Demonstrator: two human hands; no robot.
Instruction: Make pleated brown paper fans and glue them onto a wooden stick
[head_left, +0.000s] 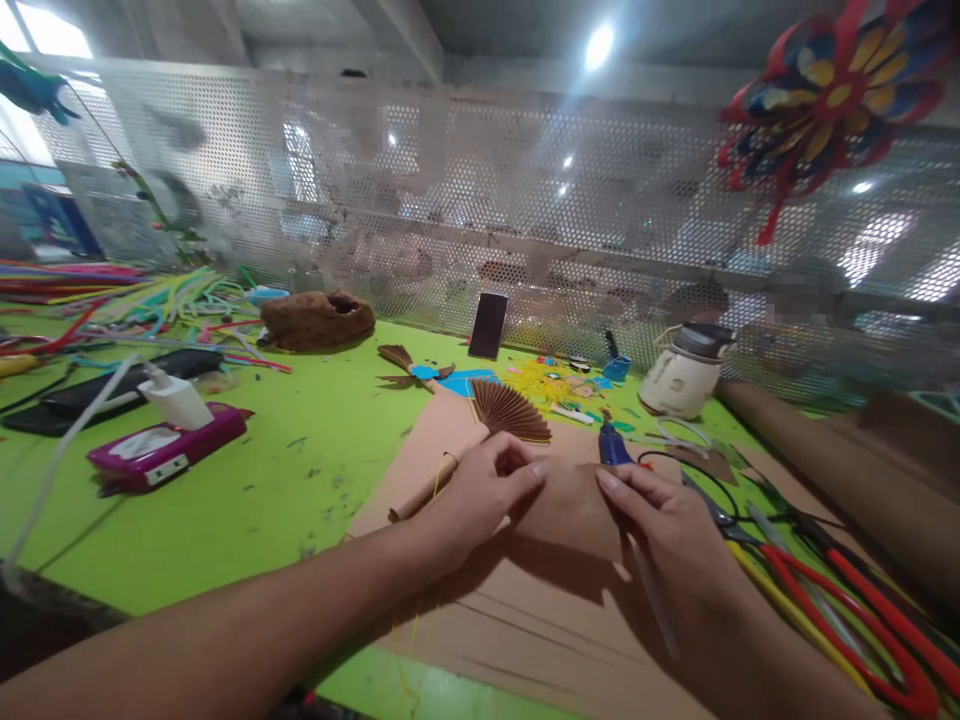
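Note:
My left hand (pixel 487 488) is closed on the left edge of a piece of brown paper (pixel 571 505), thumb on top. My right hand (pixel 667 525) pinches the same paper's right edge between thumb and fingers. A blue glue gun (pixel 613 442) shows just beyond my right hand, and a clear glue stick (pixel 654 595) juts out below the thumb. Whether that hand also grips the gun is hidden. Past my left hand lies a pleated brown paper fan (pixel 508 408). A rolled brown paper tube (pixel 424 490) with yellow string rests beside my left wrist.
Brown sheets (pixel 517 640) cover part of the green table (pixel 300 460). Red-handled scissors (pixel 847 620) lie at right, near a white pot (pixel 686 370). A phone (pixel 487 325) stands at the back, near yellow shreds (pixel 551 385). A purple power strip (pixel 172 445) sits left.

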